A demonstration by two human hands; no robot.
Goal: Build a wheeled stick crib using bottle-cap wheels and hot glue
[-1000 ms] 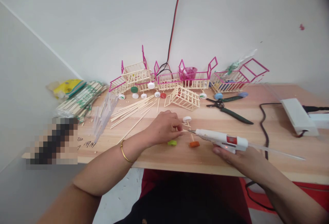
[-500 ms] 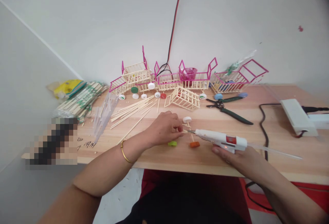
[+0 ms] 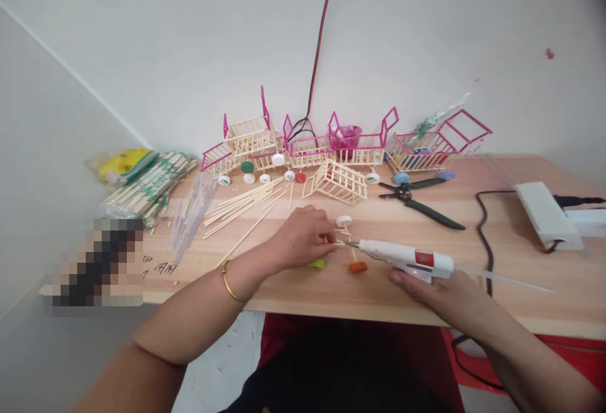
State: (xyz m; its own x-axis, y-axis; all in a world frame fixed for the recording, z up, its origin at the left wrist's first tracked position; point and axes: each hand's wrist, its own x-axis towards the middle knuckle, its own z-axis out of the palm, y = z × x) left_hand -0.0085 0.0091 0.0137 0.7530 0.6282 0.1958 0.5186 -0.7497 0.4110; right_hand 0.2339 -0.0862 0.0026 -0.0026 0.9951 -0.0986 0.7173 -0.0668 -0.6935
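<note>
My right hand (image 3: pixel 433 287) grips a white hot glue gun (image 3: pixel 402 256) with a clear glue stick (image 3: pixel 506 278) poking out of its back. The gun's nozzle touches, or nearly touches, a small wheeled frame of thin wooden sticks (image 3: pixel 347 233). Bottle caps serve as its wheels: a white cap (image 3: pixel 344 220) at the far end, an orange cap (image 3: pixel 358 266) at the near end. My left hand (image 3: pixel 305 236) is closed in a pinch on the frame's sticks, left of the nozzle. Partly under that hand sits a lime-green cap (image 3: pixel 316 264).
Several stick carts with pink trim (image 3: pixel 250 135) line the wall, around a pink-stained cup (image 3: pixel 348 138). An unpainted stick frame (image 3: pixel 337 180), green-handled pliers (image 3: pixel 421 201), loose sticks (image 3: pixel 241 208), glue sticks (image 3: pixel 192 214) and bagged sticks (image 3: pixel 151 182) lie about. A white power box (image 3: pixel 548 216) with cords stands right.
Both hands hold nearly the same pose, nozzle still at the stick frame. The whole view has shifted very slightly.
</note>
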